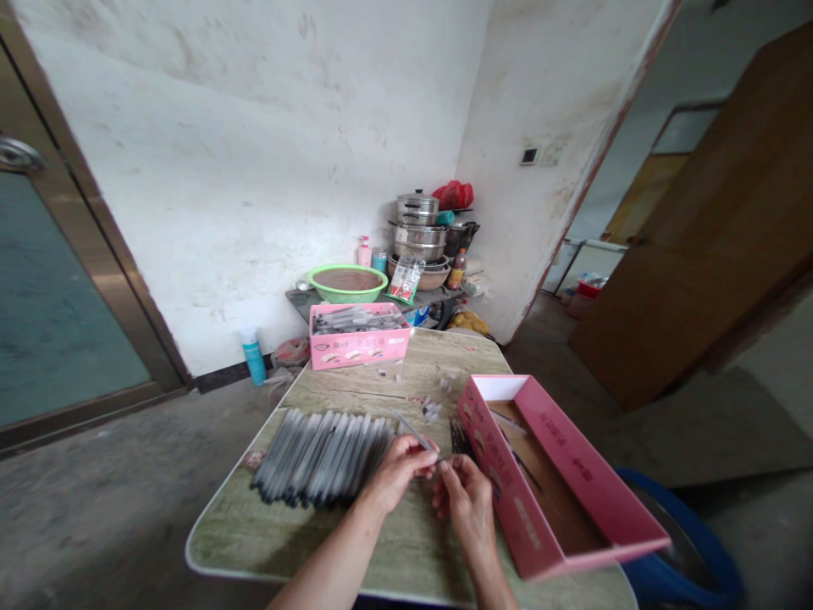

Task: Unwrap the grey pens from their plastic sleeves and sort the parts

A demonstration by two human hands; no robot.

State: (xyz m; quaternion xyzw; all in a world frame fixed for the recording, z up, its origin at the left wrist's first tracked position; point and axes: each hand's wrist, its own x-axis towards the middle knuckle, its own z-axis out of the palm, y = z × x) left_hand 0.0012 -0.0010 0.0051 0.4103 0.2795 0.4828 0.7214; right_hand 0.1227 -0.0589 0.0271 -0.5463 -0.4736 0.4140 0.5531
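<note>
My left hand is closed around a slim, translucent pen, which slants up and to the left from the fingers. Close beside it, my right hand pinches at the pen's lower end; whatever small part sits between those fingertips is too hidden to name. A broad row of similar translucent pens with black ends lies on the table, left of my hands. Several thin dark pieces lie just beyond the right hand. Small pale caps or plugs are scattered past my fingers.
A long pink box stands at the table's right side with a few thin pieces inside. At the far edge, another pink box is full of pens. Behind are a green basin and stacked steamer pots. A blue tub stands lower right.
</note>
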